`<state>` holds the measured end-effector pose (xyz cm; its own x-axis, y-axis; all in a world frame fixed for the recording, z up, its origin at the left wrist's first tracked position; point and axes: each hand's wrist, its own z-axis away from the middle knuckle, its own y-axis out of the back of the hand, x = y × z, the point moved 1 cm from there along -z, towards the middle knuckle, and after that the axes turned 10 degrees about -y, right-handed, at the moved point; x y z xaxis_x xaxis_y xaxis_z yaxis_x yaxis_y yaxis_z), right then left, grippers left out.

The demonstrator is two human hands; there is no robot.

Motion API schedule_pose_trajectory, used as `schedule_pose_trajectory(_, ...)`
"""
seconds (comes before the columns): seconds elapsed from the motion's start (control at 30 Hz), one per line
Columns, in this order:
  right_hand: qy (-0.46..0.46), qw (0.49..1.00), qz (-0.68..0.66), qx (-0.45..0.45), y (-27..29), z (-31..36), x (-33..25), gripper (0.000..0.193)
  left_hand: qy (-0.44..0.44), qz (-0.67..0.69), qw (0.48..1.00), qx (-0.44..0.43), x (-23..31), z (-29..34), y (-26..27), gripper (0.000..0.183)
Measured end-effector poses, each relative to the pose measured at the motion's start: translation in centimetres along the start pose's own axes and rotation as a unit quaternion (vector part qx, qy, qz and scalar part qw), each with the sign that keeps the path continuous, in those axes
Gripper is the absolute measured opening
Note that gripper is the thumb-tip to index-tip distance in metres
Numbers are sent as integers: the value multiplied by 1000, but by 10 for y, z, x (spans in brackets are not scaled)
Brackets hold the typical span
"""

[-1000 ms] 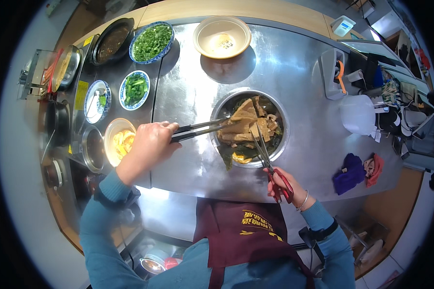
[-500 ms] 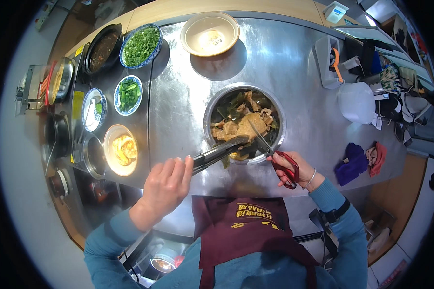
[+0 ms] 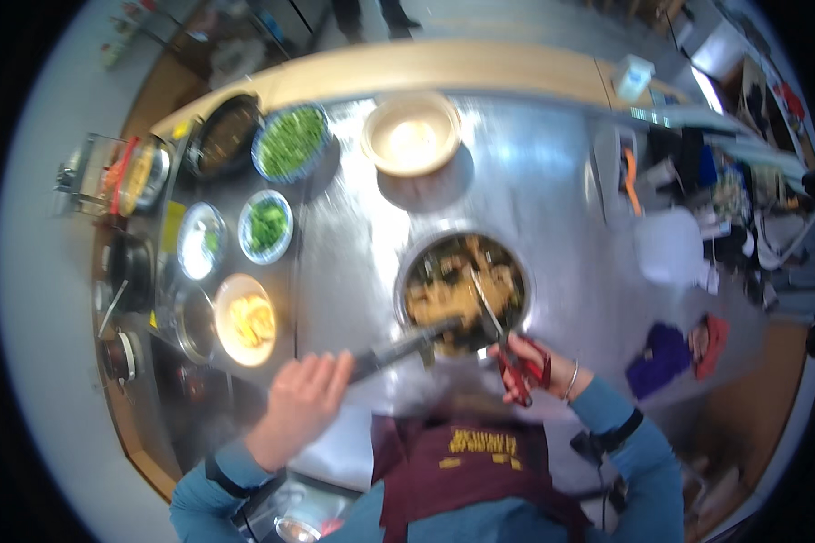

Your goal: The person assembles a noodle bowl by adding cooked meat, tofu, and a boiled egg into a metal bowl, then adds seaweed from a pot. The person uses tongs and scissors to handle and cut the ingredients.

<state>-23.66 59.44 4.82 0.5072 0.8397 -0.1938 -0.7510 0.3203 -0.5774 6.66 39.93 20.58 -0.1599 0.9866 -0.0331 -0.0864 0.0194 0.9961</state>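
Observation:
A round metal basin [image 3: 528,312] holds pieces of cooked meat [image 3: 444,297] among dark green leafy strips. My left hand [image 3: 301,403] is closed around black-and-silver tongs [image 3: 391,351], whose tips reach the meat at the near side of the basin. My right hand [image 3: 557,371] grips red-handled scissors [image 3: 522,369], and their blades point over the meat. Motion blur hides whether the blades touch the meat and how far apart they stand.
Left stand bowls of chopped greens [image 3: 290,143], cut green pieces [image 3: 267,224] and yellow slices [image 3: 252,320], plus a dark pot [image 3: 222,136]. A cream bowl [image 3: 412,136] sits beyond the basin. Purple cloth [image 3: 658,360] lies right. A person's legs [image 3: 371,14] show at the top.
My view has tilted up, so the table sits lower in the picture and a person's legs have come into sight. The scissors' red handles look spread wider. Both hands keep their tools.

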Motion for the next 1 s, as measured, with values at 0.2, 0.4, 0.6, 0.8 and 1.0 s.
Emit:
schedule_pose_trajectory(0.2,24,990,85,107,-2,-20,-27,38,31,8,998,59,-1,-3,0,35)
schedule_pose_trajectory(0.4,37,999,35,5,15,15,32,66,271,261,926,38,-3,3,-33,45)
schedule_pose_trajectory(0.6,38,974,-108,-194,-14,-11,75,70,451,581,677,-26,-5,-1,-44,37)
schedule_pose_trajectory(0.8,159,943,-209,-203,-20,-72,66,70,486,689,533,-69,5,3,-49,17)
schedule_pose_trajectory(1.0,129,986,-88,-51,-17,-77,22,61,507,680,524,-78,4,8,-52,26)
